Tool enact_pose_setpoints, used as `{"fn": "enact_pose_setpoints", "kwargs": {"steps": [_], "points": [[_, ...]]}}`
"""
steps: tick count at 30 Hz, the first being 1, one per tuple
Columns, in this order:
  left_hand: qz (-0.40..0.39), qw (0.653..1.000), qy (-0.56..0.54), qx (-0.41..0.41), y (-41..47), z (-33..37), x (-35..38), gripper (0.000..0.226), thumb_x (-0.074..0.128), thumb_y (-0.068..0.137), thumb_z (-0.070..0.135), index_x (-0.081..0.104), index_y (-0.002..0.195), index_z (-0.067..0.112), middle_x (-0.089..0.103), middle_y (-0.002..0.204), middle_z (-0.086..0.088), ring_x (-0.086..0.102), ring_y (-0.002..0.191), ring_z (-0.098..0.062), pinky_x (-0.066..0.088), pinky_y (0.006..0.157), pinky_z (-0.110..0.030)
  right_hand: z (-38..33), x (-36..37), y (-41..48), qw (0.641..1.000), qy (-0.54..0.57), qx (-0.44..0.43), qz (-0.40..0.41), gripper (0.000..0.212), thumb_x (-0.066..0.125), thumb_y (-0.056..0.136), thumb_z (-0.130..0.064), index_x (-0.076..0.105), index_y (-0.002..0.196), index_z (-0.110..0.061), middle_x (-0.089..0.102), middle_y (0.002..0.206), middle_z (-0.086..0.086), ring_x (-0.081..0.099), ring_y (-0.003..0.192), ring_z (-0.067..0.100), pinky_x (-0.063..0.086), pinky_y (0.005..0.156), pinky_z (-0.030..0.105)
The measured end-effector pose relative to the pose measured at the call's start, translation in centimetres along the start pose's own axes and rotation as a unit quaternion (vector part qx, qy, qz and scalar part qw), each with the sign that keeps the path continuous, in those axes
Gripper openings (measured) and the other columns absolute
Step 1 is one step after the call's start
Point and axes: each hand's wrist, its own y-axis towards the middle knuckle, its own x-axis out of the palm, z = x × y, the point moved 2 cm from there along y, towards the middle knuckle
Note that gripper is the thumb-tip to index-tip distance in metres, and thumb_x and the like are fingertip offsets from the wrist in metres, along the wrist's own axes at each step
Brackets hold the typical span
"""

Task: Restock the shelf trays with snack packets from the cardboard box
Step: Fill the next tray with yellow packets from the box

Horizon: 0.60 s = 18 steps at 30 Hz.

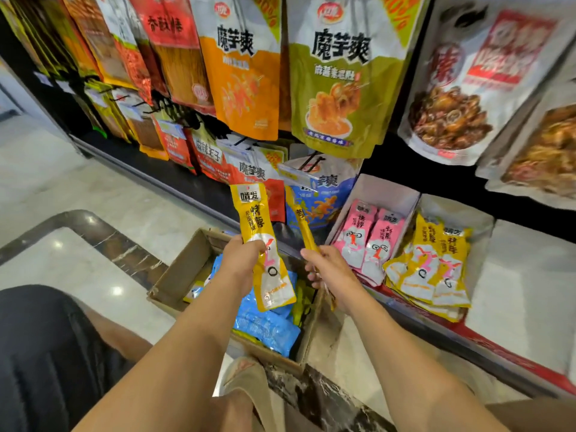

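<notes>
Cardboard box [174, 275] on the floor holds blue packets [265, 328]. Above it, left grip [240, 260] clasps a yellow snack packet [268, 244]; right grip [327, 272] pinches a second yellow packet [304, 226]. First shelf tray [389, 194] holds pink packets [371, 238], the next tray [467, 210] a yellow stack [436, 266].

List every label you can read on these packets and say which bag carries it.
"魔芋爽": orange hanging bag.
"魔芋爽": green hanging bag.
"麻辣王子": small red bag.
Too blurred to read reliably: held yellow packet, pink tray packets.

Hanging pouches [336, 88], marble floor [46, 169], perhaps a sandal [246, 378]
</notes>
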Motion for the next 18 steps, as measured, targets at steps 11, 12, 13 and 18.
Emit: {"fn": "enact_pose_setpoints", "kwargs": {"steps": [11, 12, 13, 18], "points": [[-0.069, 0.996, 0.064, -0.005, -0.3, -2.3, 8.0, 0.028, 0.063, 0.077, -0.003, 0.063, 0.103, 0.008, 0.071, 0.101, -0.023, 0.070, 0.083, -0.036, 0.056, 0.078, -0.058, 2.4, -6.8, -1.6, 0.988, 0.149, 0.017, 0.038, 0.033, 0.049, 0.104, -0.041, 0.067, 0.110, -0.014, 0.079, 0.085, 0.003, 0.069, 0.068, 0.017, 0.057, 0.061, 0.028], [-0.072, 0.995, 0.070, -0.006, -0.4, -2.6, 8.8, 0.027, 0.063, 0.077, -0.003, 0.064, 0.102, 0.008, 0.071, 0.100, -0.023, 0.070, 0.082, -0.037, 0.056, 0.078, -0.060, 2.7, -7.6, -1.6, 0.988, 0.144, -0.002, 0.051, 0.024, 0.055, 0.102, -0.041, 0.067, 0.105, -0.021, 0.078, 0.081, -0.006, 0.072, 0.069, 0.011, 0.058, 0.061, 0.024], [-0.077, 0.994, 0.071, -0.008, -0.4, -2.9, 9.6, 0.027, 0.063, 0.077, -0.003, 0.064, 0.101, 0.008, 0.072, 0.099, -0.024, 0.071, 0.082, -0.039, 0.055, 0.078, -0.061, 3.0, -8.3, -1.8, 0.989, 0.128, -0.013, 0.069, 0.022, 0.063, 0.096, -0.046, 0.067, 0.103, -0.026, 0.078, 0.085, -0.011, 0.074, 0.079, 0.006, 0.060, 0.067, 0.025], [-0.106, 0.991, 0.081, -0.025, -0.8, -4.4, 13.5, 0.027, 0.065, 0.080, 0.000, 0.066, 0.106, 0.006, 0.073, 0.097, -0.023, 0.070, 0.080, -0.036, 0.056, 0.078, -0.060, 4.0, -12.0, -2.3, 0.983, 0.150, -0.022, 0.104, 0.032, 0.069, 0.094, -0.039, 0.069, 0.122, -0.022, 0.077, 0.109, -0.002, 0.073, 0.101, 0.019, 0.060, 0.089, 0.043]]}}
